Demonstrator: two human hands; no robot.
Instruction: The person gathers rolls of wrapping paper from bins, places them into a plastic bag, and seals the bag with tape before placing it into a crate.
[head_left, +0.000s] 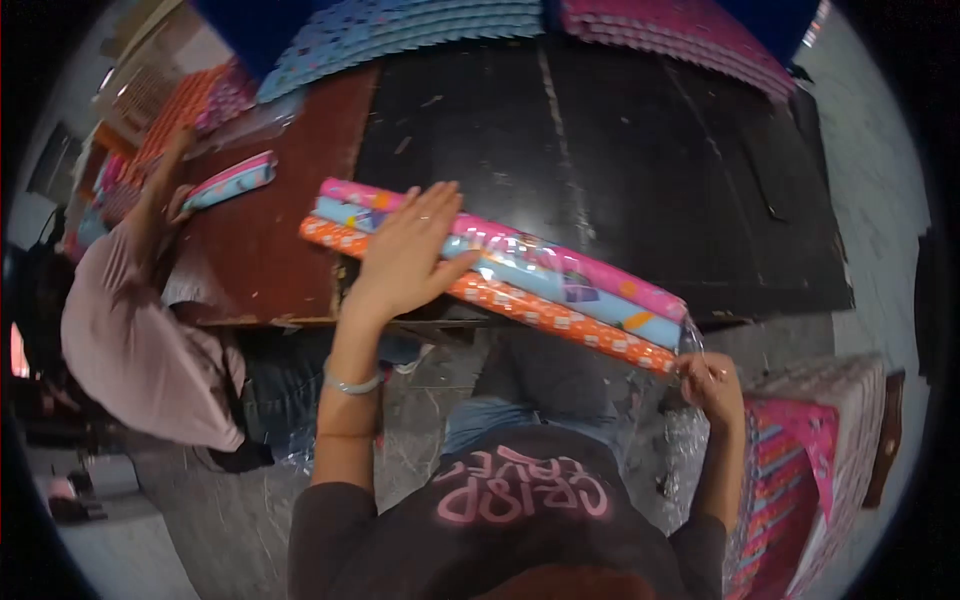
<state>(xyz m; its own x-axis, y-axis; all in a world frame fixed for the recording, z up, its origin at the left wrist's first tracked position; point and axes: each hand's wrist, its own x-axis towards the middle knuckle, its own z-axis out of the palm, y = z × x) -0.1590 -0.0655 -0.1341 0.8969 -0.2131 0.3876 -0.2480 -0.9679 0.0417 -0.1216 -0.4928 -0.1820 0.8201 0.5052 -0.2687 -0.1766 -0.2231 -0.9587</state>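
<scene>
Plainly over near edge of black table: shiny pink, blue, orange rolls. Resting flat, open left hand atop, pinching clear film with curled right hand. Across table: blue stack, pink stack.

At left, a co-worker wears pale pink; grey floor lies below.

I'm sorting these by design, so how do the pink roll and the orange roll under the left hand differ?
The pink roll has a bright pink ground; the orange roll is orange with pale markings. The pink roll lies on the far side, the orange roll nearest the person. The right hand is by the orange roll's end, farther from the pink roll's. Both slant alike, flanking a blue roll, under the left hand.
</scene>
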